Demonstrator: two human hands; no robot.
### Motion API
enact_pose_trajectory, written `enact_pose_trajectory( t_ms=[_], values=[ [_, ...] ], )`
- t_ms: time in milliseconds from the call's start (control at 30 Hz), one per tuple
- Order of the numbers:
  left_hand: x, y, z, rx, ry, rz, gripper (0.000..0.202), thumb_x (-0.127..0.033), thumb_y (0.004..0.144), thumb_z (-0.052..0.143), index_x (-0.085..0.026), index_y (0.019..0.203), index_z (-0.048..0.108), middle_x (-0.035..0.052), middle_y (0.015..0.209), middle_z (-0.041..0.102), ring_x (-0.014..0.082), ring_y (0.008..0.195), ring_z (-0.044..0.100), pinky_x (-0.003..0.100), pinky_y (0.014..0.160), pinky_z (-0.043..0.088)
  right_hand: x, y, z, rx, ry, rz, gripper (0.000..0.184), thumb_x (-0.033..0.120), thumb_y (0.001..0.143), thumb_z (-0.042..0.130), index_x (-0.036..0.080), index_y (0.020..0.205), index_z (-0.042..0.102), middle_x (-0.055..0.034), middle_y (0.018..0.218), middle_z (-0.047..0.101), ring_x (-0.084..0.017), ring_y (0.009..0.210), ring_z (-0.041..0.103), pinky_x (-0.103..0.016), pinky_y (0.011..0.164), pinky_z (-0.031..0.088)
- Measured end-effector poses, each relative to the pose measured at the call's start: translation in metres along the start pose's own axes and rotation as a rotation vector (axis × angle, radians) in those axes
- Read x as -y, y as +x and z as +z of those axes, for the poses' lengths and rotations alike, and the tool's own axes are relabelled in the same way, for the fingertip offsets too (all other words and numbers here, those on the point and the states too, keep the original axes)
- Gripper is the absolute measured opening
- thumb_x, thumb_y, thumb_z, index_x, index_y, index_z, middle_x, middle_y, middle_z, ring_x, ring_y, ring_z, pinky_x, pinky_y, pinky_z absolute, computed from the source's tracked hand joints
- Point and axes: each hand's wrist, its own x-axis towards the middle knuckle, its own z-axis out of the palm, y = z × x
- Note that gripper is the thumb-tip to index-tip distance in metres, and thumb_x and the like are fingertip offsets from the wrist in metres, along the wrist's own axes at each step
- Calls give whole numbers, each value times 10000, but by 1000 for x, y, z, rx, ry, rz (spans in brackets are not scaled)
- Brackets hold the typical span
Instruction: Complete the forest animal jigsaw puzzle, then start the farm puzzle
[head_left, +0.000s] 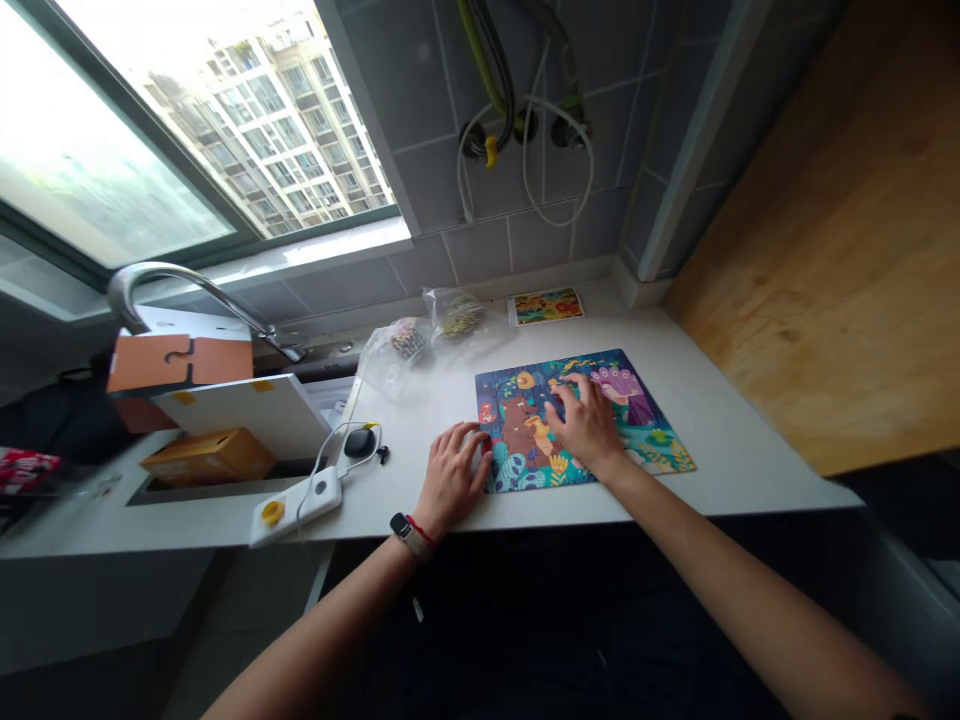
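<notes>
A colourful jigsaw puzzle [517, 470] with a brown bear and a purple figure lies flat on the white counter, its pieces joined into a rectangle. My right hand [589, 425] rests over its middle, thumb and fingers apart, hiding part of the picture. Around the puzzle's left edge my left hand [452, 478] lies on the counter, fingers spread and the tips touching or nearly touching the border. Neither hand shows anything held. A small picture card [547, 306] in similar colours lies behind the puzzle.
Two clear plastic bags [409, 345] with contents sit behind left. Left of my hand are a black earbud case [360, 442], a cable and a white power strip [296, 508]. Boxes [206, 458] stand in and around the sink under a tap [202, 285]. A wooden panel [840, 260] borders the right.
</notes>
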Motion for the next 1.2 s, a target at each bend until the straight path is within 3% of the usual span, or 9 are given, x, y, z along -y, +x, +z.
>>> enact_pose_trajectory(
  t_ms=[100, 367, 567, 700, 867, 967, 1067, 1200],
  values=[
    [-1, 0, -1, 3, -33, -23, 269, -323, 1079, 522, -237, 1312, 624, 124, 1426, 628, 298, 1343, 569, 508, 1154, 435, 1, 0, -2, 35, -27, -6, 284, 294, 1000, 520, 196, 1098, 767, -161, 1209, 711, -341, 1114, 613, -473, 966, 489],
    [1, 1, 1, -4, -20, -36, 251, -329, 1082, 525, -230, 1284, 636, 116, 1421, 639, 283, 1323, 584, 486, 1134, 443, 2, -1, 0, 109, -41, -57, 286, 279, 1017, 526, 189, 1173, 748, -154, 1296, 703, -338, 1188, 595, -458, 967, 466],
    [3, 2, 1, -36, -41, -40, 236, -323, 1063, 559, -238, 1264, 649, 111, 1401, 661, 290, 1320, 606, 500, 1135, 456, 5, -2, -6, 91, -39, -90, 281, 252, 1007, 536, 175, 1148, 766, -166, 1275, 710, -335, 1160, 616, -451, 941, 493],
    [3, -3, 2, -119, -91, -70, 342, -290, 1032, 587, -221, 1367, 589, 149, 1424, 635, 306, 1322, 614, 499, 1142, 484, 5, -4, -12, 85, -43, -116, 293, 256, 1015, 534, 170, 1165, 771, -161, 1284, 719, -323, 1154, 634, -440, 951, 511],
    [9, -2, 0, -264, -128, -146, 332, -210, 1019, 564, -187, 1350, 586, 180, 1435, 598, 308, 1368, 576, 512, 1183, 470, 0, -4, -10, 75, -15, -115, 285, 244, 1011, 546, 173, 1149, 785, -144, 1282, 730, -311, 1165, 644, -420, 969, 511],
    [28, 12, -18, -295, -140, -203, 255, -177, 1028, 543, -184, 1261, 646, 162, 1407, 616, 292, 1361, 576, 516, 1185, 468, -3, -2, -4, 75, 18, -98, 254, 248, 1001, 565, 197, 1102, 792, -131, 1252, 740, -303, 1139, 652, -415, 959, 510],
    [62, 38, -52, -251, -163, -283, 156, -240, 1050, 595, -172, 1144, 700, 119, 1313, 671, 271, 1292, 613, 517, 1150, 496, -6, 0, 1, 86, 48, -91, 223, 254, 996, 581, 223, 1056, 793, -109, 1223, 745, -290, 1127, 656, -401, 950, 507],
    [116, 81, -94, -120, -235, -447, 308, -390, 1049, 659, -186, 1280, 676, 112, 1344, 665, 248, 1175, 670, 471, 1021, 590, -11, 1, 7, 76, 78, -84, 218, 278, 1002, 581, 235, 1042, 791, -105, 1236, 734, -292, 1146, 654, -400, 946, 508]
  ],
)
